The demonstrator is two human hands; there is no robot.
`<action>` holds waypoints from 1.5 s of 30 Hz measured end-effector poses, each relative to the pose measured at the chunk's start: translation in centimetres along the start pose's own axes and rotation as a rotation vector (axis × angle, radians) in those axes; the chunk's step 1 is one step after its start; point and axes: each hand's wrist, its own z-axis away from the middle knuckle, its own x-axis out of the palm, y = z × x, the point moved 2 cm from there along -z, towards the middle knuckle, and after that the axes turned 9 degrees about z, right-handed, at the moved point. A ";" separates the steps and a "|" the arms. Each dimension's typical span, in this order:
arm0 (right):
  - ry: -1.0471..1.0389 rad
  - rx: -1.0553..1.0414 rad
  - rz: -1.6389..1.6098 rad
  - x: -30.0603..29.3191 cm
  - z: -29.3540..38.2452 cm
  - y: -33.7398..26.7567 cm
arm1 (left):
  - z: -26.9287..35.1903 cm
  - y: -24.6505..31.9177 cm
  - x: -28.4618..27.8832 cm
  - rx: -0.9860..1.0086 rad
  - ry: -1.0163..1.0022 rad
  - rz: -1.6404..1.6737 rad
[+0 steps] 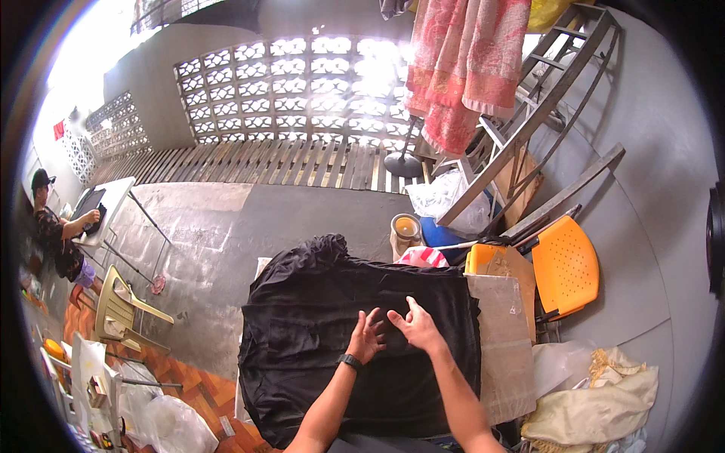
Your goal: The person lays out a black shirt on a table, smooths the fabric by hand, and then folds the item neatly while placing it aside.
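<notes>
A large black cloth lies spread over a table in front of me, with its far left corner bunched up. My left hand, with a dark watch at the wrist, is over the middle of the cloth, fingers apart and holding nothing. Just right of it is my right hand, its index finger extended and thumb apart, also with nothing in it. The hands do not touch each other. Whether either one touches the cloth I cannot tell.
Beige sheeting covers the table's right end. An orange chair, a wooden ladder and pink towels are beyond at the right. Left stands a cream plastic chair; a person works at a white table.
</notes>
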 end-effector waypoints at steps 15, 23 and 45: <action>0.076 0.206 -0.100 3.8 7.4 10.5 | -1.1 1.8 -3.9 0.196 0.035 -0.214; 0.275 0.116 0.141 3.3 6.4 8.6 | 5.5 6.4 1.2 0.387 0.375 -1.079; 0.289 0.340 0.512 8.4 -3.5 5.1 | -0.7 0.9 -0.4 0.686 0.194 -1.973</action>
